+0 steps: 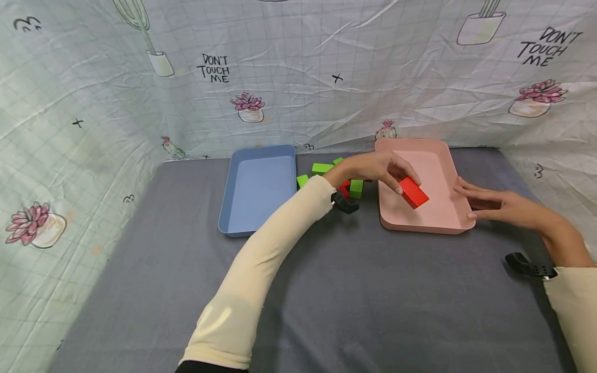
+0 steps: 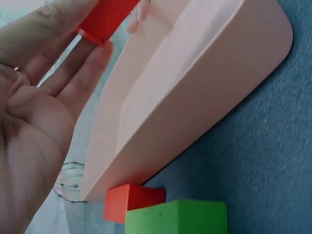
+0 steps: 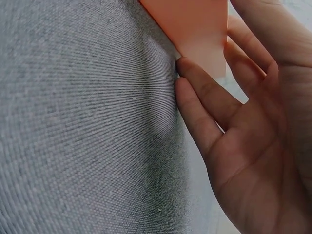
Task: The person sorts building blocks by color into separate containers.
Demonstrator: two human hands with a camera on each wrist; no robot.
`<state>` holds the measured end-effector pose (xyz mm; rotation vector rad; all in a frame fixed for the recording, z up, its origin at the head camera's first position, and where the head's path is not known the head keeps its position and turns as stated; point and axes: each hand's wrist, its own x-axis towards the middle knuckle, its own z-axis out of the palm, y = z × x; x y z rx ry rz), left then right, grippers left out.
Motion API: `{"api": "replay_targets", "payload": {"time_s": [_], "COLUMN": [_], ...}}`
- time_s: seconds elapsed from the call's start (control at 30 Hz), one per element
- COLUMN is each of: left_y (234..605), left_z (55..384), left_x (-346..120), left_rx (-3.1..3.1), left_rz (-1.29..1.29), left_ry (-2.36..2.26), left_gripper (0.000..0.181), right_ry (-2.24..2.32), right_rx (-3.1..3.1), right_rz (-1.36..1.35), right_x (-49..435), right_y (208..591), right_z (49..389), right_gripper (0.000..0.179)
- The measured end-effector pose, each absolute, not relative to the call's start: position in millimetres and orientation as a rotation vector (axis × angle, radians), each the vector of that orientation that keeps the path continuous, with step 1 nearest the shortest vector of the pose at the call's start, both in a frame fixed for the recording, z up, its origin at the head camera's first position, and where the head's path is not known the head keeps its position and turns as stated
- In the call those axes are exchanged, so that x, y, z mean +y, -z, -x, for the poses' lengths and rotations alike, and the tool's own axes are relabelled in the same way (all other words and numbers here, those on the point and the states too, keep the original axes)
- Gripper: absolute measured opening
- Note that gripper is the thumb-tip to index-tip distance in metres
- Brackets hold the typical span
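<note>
Between thumb and fingers my left hand (image 1: 380,167) pinches a red block (image 1: 413,193) above the pink tray (image 1: 420,228). The same red block (image 2: 108,19) shows at the top of the left wrist view, clear of the tray's wall (image 2: 195,92). My right hand (image 1: 508,206) rests at the tray's right side, fingers fairly straight and touching its edge. In the right wrist view the fingers (image 3: 209,97) lie against the tray's outer wall (image 3: 195,29). Green blocks (image 1: 356,188) and a red block (image 1: 344,189) lie left of the pink tray, partly hidden by my left wrist.
A blue tray (image 1: 261,191) stands on the grey cloth (image 1: 154,269) to the left of the blocks. Another green block (image 1: 322,169) lies between the trays. Behind everything hangs a printed white curtain (image 1: 298,103).
</note>
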<state>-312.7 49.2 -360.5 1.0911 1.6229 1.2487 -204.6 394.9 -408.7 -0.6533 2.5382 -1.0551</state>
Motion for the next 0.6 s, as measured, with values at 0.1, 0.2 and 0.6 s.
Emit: {"api": "replay_targets", "payload": {"time_s": [0.1,0.2,0.6], "left_y": [357,353,352], "left_z": [317,321,327], "left_x": [48,48,58], "left_rx": [1.684,1.735,1.716], "left_rz": [-1.101,-1.106,-1.092], "left_ry": [-1.187,-1.148,-1.156], "left_gripper": [0.044,0.046,0.045], "right_ry": [1.050,1.048,1.044], "right_rx": [2.537,2.537,2.534], "right_rz": [0.635,0.639,0.638], "right_x": [394,394,393], "right_y": [410,408,409], "right_z": [204,204,205], "right_gripper": [0.071,0.071,0.071]}}
